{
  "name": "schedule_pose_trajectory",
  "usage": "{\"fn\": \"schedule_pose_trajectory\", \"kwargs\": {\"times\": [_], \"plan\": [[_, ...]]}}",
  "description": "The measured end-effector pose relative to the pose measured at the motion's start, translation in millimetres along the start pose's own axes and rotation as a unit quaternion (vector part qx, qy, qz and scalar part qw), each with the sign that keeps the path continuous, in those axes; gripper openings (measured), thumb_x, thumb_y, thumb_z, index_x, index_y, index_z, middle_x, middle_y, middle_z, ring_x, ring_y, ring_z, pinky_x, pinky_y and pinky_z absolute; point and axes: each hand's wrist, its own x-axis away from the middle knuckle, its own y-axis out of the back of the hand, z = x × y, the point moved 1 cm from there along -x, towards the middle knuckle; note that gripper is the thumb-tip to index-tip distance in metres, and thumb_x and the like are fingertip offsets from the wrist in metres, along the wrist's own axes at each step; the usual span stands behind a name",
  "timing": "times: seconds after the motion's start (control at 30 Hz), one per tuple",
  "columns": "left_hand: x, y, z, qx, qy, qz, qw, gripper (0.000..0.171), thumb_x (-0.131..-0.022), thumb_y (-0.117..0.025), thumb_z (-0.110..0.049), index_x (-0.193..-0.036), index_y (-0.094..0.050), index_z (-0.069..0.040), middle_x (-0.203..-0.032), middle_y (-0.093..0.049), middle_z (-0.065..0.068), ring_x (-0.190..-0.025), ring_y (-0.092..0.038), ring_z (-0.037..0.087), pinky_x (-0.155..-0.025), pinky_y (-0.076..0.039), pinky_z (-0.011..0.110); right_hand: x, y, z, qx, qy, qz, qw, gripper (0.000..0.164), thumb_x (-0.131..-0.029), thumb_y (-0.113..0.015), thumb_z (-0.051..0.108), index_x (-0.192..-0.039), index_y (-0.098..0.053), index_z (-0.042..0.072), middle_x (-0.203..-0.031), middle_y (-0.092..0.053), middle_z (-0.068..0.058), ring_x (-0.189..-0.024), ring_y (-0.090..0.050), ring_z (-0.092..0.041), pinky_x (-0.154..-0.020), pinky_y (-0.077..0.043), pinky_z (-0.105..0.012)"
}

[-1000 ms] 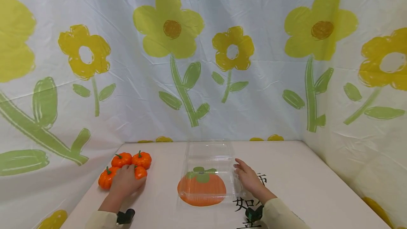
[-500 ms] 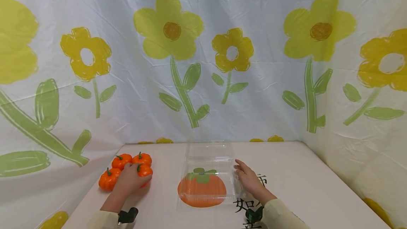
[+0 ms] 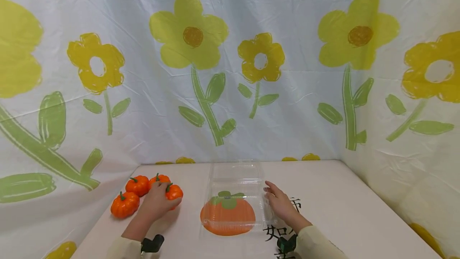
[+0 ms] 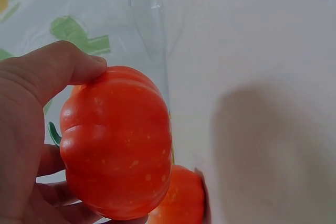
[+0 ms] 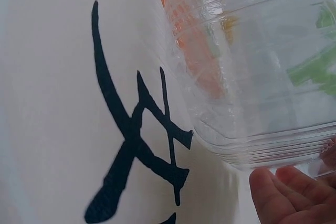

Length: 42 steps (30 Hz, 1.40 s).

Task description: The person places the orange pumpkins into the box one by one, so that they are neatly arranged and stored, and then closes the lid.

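Note:
Between the thumb and fingers of my left hand point(image 3: 157, 201) is a small orange toy pumpkin point(image 4: 118, 142) with a green stem, lifted off the table; its shadow falls to the side in the left wrist view. Three more pumpkins stand at the table's left: one at the front point(image 3: 124, 204), one behind point(image 3: 137, 186), and one partly hidden by my hand point(image 3: 160, 178). A clear plastic clamshell box point(image 3: 235, 223) lies with its lid point(image 3: 236, 170) raised behind. My right hand point(image 3: 284, 206) is at the box's right side, its fingertips point(image 5: 262, 182) against or just beside the wall.
The white table point(image 3: 323, 219) carries a printed orange persimmon point(image 3: 230, 211), seen through the box, and black characters point(image 3: 276, 232) near my right wrist. Flower-patterned cloth point(image 3: 287, 131) hangs behind the table and along both sides.
My left hand has lifted the pumpkin from the group and carried it to the right, toward the box. The right hand and the box stay where they were.

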Motion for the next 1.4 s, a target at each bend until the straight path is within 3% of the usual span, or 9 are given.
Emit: {"fn": "schedule_pose_trajectory", "kwargs": {"times": [0.43, 1.4], "plan": [[1.8, -4.5, -24.9, 0.008, -0.041, -0.009, 0.9991, 0.075, -0.079, -0.073, -0.046, -0.133, -0.052, 0.001, -0.135, -0.045, 0.025, -0.113, -0.053, 0.039, -0.092, -0.049, 0.06, -0.3, 0.4, 0.8, 0.002, 0.003, -0.001, 1.0, 0.049, -0.101, -0.041, 0.017, -0.15, -0.034, 0.009, -0.143, -0.051, -0.018, -0.127, -0.052, -0.039, -0.101, -0.044, -0.058], [4.8, -10.4, -70.6, 0.04, -0.075, -0.022, 0.9961, 0.069, -0.079, -0.073, -0.045, -0.132, -0.055, -0.005, -0.133, -0.048, 0.017, -0.11, -0.056, 0.032, -0.094, -0.051, 0.052, -5.5, -3.2, -0.5, 0.017, -0.007, -0.001, 1.0, 0.05, -0.101, -0.041, 0.02, -0.15, -0.033, 0.011, -0.143, -0.051, -0.017, -0.127, -0.052, -0.037, -0.101, -0.044, -0.059]]}}
